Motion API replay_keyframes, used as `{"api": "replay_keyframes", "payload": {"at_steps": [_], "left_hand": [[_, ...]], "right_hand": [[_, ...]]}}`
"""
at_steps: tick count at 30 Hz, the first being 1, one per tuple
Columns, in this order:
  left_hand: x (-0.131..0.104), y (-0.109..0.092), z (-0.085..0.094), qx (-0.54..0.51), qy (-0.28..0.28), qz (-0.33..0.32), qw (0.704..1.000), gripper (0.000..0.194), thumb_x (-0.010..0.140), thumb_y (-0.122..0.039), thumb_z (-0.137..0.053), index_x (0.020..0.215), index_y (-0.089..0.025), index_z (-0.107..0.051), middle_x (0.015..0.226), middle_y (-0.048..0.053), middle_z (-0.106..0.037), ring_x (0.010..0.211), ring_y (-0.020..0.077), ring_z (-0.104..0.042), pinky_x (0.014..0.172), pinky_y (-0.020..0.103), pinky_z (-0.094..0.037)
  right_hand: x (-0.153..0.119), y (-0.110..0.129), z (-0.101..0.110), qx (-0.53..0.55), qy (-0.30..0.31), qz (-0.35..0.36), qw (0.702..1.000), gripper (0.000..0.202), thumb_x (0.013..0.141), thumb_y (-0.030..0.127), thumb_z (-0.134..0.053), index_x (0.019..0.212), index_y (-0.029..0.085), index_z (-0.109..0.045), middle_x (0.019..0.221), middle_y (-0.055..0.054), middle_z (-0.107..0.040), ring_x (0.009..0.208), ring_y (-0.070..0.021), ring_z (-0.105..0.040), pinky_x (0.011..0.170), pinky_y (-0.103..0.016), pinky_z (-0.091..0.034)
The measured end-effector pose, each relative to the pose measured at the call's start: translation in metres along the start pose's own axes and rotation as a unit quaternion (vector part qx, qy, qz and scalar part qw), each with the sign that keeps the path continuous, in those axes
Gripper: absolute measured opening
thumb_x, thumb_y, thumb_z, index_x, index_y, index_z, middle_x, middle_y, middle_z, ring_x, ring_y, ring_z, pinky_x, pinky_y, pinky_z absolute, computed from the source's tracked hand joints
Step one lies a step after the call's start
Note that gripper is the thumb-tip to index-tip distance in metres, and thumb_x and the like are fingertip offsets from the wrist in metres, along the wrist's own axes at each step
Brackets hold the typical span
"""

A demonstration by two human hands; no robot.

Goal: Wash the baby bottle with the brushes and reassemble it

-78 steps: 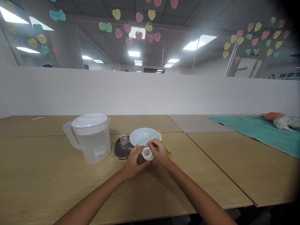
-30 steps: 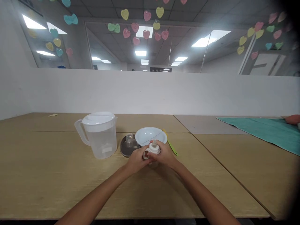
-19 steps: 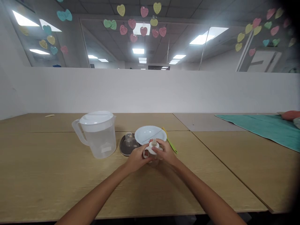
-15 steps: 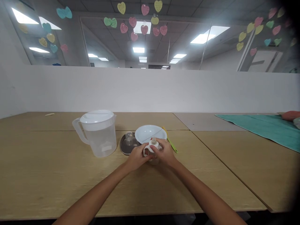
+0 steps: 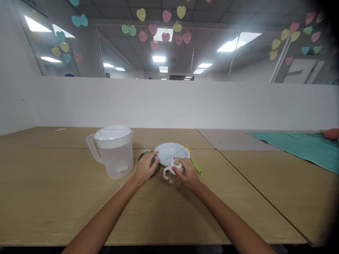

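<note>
A clear baby bottle (image 5: 174, 173) with a white handled collar and a nipple on top stands upright in front of a white bowl (image 5: 169, 150). Around its right side my right hand (image 5: 188, 173) is wrapped. My left hand (image 5: 147, 165) is over a round dark tray (image 5: 156, 170), fingers apart, and hides most of it. The clear cap on that tray is largely covered by my fingers, and no grip on it shows.
At left stands a lidded clear pitcher (image 5: 116, 155). A green-handled brush (image 5: 196, 167) lies right of the bowl. A teal cloth (image 5: 299, 143) covers the far right of the wooden table (image 5: 66, 197), under a reddish object (image 5: 331, 134).
My left hand has let go of the bottle and moved left over the dark tray. My right hand still holds the bottle. The view has shifted slightly.
</note>
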State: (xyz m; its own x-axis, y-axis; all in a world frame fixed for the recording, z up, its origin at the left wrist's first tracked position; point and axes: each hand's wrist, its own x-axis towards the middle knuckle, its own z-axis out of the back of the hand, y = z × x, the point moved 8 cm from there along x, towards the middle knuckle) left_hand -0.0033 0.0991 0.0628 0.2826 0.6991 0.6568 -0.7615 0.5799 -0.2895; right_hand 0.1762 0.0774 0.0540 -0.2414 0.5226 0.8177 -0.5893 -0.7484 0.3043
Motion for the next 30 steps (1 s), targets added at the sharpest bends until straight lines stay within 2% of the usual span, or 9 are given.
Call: {"api": "replay_keyframes", "payload": {"at_steps": [2,4,10,14,20,22,25,27,30], "left_hand": [[0.008,0.029,0.001,0.066,-0.014,0.053,0.996,0.038,0.088,-0.031,-0.035,0.122,-0.017,-0.045,0.118,0.010,-0.056,0.110,0.0230,-0.050,0.093,0.038,-0.039],[0.014,0.046,-0.012,0.121,0.033,0.059,0.990,0.045,0.084,-0.025,-0.041,0.127,-0.014,-0.039,0.127,0.012,-0.049,0.119,0.0248,-0.042,0.098,0.039,-0.035],[0.011,0.052,-0.029,0.199,0.086,0.048,0.975,0.055,0.069,-0.006,-0.050,0.123,-0.017,-0.044,0.111,0.012,-0.052,0.107,0.0253,-0.048,0.092,0.039,-0.038],[0.011,0.029,-0.006,0.181,0.039,0.022,0.982,0.054,0.070,-0.003,-0.047,0.121,-0.020,-0.046,0.103,0.009,-0.053,0.100,0.0243,-0.050,0.085,0.037,-0.043],[0.011,-0.046,0.063,0.089,-0.242,-0.059,0.964,0.047,0.079,-0.019,-0.054,0.125,-0.021,-0.041,0.118,0.011,-0.045,0.112,0.0234,-0.047,0.093,0.039,-0.043],[0.008,-0.076,0.060,0.057,-0.237,-0.169,0.955,0.043,0.079,-0.021,-0.057,0.120,-0.023,-0.044,0.118,0.009,-0.049,0.111,0.0214,-0.049,0.094,0.037,-0.044],[0.003,-0.100,0.031,0.037,-0.134,-0.286,0.948,0.037,0.082,-0.020,-0.054,0.118,-0.025,-0.046,0.117,0.008,-0.054,0.111,0.0204,-0.052,0.094,0.038,-0.045],[-0.001,-0.102,0.014,0.028,-0.090,-0.316,0.944,0.037,0.084,-0.018,-0.049,0.120,-0.023,-0.043,0.120,0.010,-0.054,0.116,0.0212,-0.049,0.096,0.041,-0.044],[-0.006,-0.096,0.006,-0.017,-0.103,-0.317,0.943,0.047,0.085,-0.015,-0.046,0.129,-0.023,-0.032,0.132,0.012,-0.043,0.124,0.0228,-0.041,0.097,0.043,-0.042]], "right_hand": [[0.000,0.001,-0.001,0.000,0.003,0.005,1.000,0.034,0.085,0.042,-0.048,0.104,0.015,-0.056,0.093,-0.008,-0.064,0.084,-0.0210,-0.055,0.076,-0.033,-0.041],[0.001,0.001,-0.002,-0.002,0.002,0.009,1.000,0.035,0.086,0.042,-0.047,0.105,0.014,-0.056,0.094,-0.008,-0.064,0.085,-0.0210,-0.055,0.077,-0.033,-0.041],[0.002,0.005,-0.003,-0.024,0.004,0.009,1.000,0.032,0.086,0.041,-0.045,0.100,0.016,-0.057,0.092,-0.008,-0.064,0.084,-0.0204,-0.055,0.076,-0.032,-0.041],[0.004,0.006,-0.002,-0.022,0.005,0.007,1.000,0.036,0.086,0.044,-0.044,0.105,0.016,-0.056,0.091,-0.008,-0.064,0.084,-0.0213,-0.056,0.078,-0.035,-0.041],[0.006,0.003,0.010,0.030,-0.031,0.000,0.999,0.070,0.083,0.047,-0.047,0.138,0.013,-0.021,0.128,-0.014,-0.047,0.111,-0.0255,-0.048,0.093,-0.042,-0.038],[0.006,0.004,0.016,0.044,-0.054,0.002,0.998,0.075,0.083,0.046,-0.048,0.141,0.014,-0.013,0.134,-0.015,-0.040,0.115,-0.0260,-0.046,0.095,-0.043,-0.038],[0.005,0.012,0.023,0.031,-0.081,0.045,0.995,0.075,0.082,0.041,-0.050,0.141,0.014,-0.012,0.135,-0.016,-0.039,0.119,-0.0276,-0.042,0.096,-0.046,-0.037],[0.004,0.018,0.023,0.010,-0.087,0.082,0.993,0.071,0.081,0.036,-0.050,0.139,0.014,-0.017,0.132,-0.016,-0.042,0.118,-0.0278,-0.043,0.096,-0.047,-0.036],[0.000,0.020,0.019,-0.008,-0.084,0.102,0.991,0.061,0.081,0.031,-0.051,0.135,0.015,-0.027,0.121,-0.014,-0.052,0.111,-0.0262,-0.049,0.095,-0.047,-0.037]]}}
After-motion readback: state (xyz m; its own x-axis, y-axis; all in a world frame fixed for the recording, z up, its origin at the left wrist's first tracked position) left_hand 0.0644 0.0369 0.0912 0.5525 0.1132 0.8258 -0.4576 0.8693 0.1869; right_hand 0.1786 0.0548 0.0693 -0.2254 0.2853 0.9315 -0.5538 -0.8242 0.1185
